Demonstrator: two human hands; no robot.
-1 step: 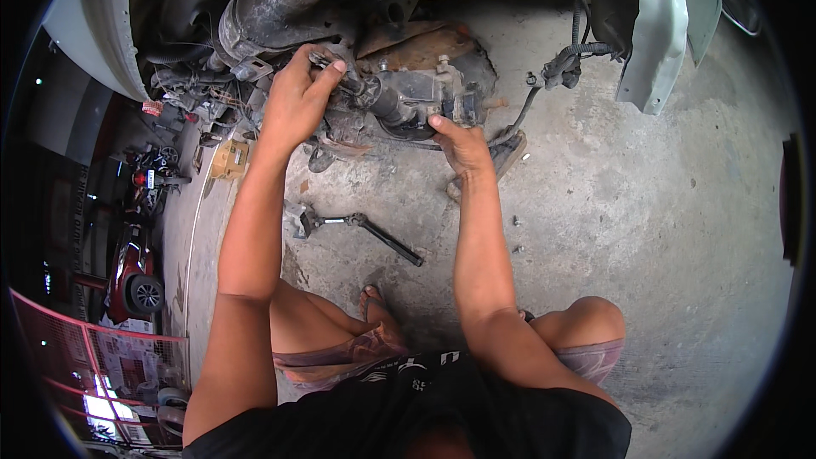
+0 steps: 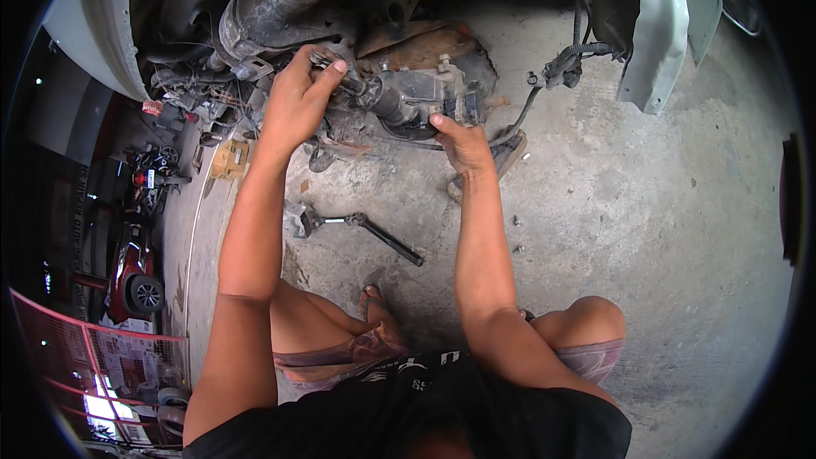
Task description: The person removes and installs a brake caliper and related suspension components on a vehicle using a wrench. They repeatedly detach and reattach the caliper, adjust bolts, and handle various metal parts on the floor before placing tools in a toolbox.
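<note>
The raised car body [image 2: 110, 42] fills the top of the view, its pale curved panel arching over the open wheel well, so the running gear beneath it hangs bare and within arm's reach of the crouching person. Below it spreads the concrete floor [image 2: 646, 229], grey, rough and stained, which carries everything that is set down.

Just under the car body sits the greasy hub assembly [image 2: 408, 98], a blocky lump of dark cast metal with studs standing up from it and a rusty disc-shaped plate behind it. A ribbed rubber boot and thick shaft [image 2: 263, 8] lie above and to the left of the hub assembly, dull black and dusty. To the right of it a black cable bundle [image 2: 565, 64] hangs loose from a white bracket.

The right hand [image 2: 463, 140] presses against the lower front edge of the hub assembly, fingers curled around the metal, seemingly to steady the heavy piece. The left hand [image 2: 297, 98] is at its upper left end, thumb and fingers closed on a small dark metal part [image 2: 327, 62] there; what kind of part cannot be told.

On the floor below the hub assembly, between the forearms, lies a long-handled wrench [image 2: 357, 228], steel head to the left and black grip to the right, close enough to pick up quickly.
</note>
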